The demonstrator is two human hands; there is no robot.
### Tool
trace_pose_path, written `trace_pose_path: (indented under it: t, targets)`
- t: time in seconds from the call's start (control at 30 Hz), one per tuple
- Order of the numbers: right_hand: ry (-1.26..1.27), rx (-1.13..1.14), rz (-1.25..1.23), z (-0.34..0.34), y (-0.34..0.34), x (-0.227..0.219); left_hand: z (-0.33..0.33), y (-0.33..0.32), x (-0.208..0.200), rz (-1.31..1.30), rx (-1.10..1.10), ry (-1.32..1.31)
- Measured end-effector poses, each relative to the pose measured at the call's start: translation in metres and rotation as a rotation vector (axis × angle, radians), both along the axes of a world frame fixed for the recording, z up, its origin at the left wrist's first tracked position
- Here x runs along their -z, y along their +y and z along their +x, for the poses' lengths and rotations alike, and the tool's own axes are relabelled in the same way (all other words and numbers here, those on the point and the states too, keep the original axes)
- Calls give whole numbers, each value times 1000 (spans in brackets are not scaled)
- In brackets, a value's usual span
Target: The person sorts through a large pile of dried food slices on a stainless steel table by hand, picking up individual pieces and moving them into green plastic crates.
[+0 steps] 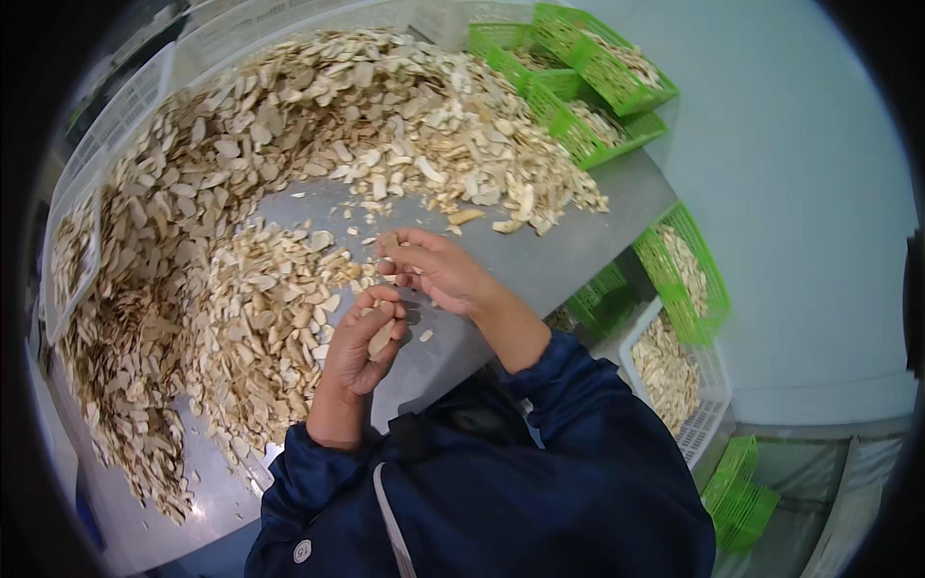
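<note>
Pale, dry-looking flat slices lie heaped on a grey metal table (540,250); their exact kind I cannot make out. My left hand (349,349) is closed round some pale slices (382,339), which show between thumb and fingers. Just above and to its right, my right hand (448,277) has its fingers pinched on what looks like a small pale slice (392,247), partly hidden by the fingers. Left of both hands spreads a lighter heap of slices (255,337). A bigger, browner heap (183,183) curves behind it, and more creamy slices (482,173) lie beyond my right hand.
Green plastic baskets (617,82) with slices stand at the far right of the table. Beside the right edge are another green basket (711,279) and a white crate (708,424) of slices. White crates (116,144) line the far left, and green baskets (742,501) sit low at right.
</note>
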State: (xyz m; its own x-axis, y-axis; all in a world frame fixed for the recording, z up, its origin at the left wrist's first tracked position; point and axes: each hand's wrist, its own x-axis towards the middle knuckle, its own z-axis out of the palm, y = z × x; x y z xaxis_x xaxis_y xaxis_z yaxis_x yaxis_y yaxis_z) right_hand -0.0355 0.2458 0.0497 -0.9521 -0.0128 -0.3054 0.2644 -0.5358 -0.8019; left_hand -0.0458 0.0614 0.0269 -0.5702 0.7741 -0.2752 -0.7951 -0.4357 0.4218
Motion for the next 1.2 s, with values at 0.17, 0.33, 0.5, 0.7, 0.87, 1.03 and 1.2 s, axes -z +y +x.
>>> trace_pose_path:
  t: [0.17,0.33,0.5,0.7,0.87,1.03,1.2]
  targets:
    - [74,33,526,31,32,-21,0,-1,-2,43,-6,-18]
    - [-195,644,1257,177,165,0,3,-1,2,-34,19,35]
    - [-989,233,2125,327,202,-11,9,-2,1,-48,86,24]
    - [-141,163,1596,149,96,-30,11,-8,3,-20,252,77]
    - [207,100,1434,31,31,10,9,-5,-6,-28,361,133]
    - [606,-88,1377,-7,-11,-6,8,-7,-6,-49,415,165]
    - [199,171,1918,2,62,-8,5,-8,1,35,220,7]
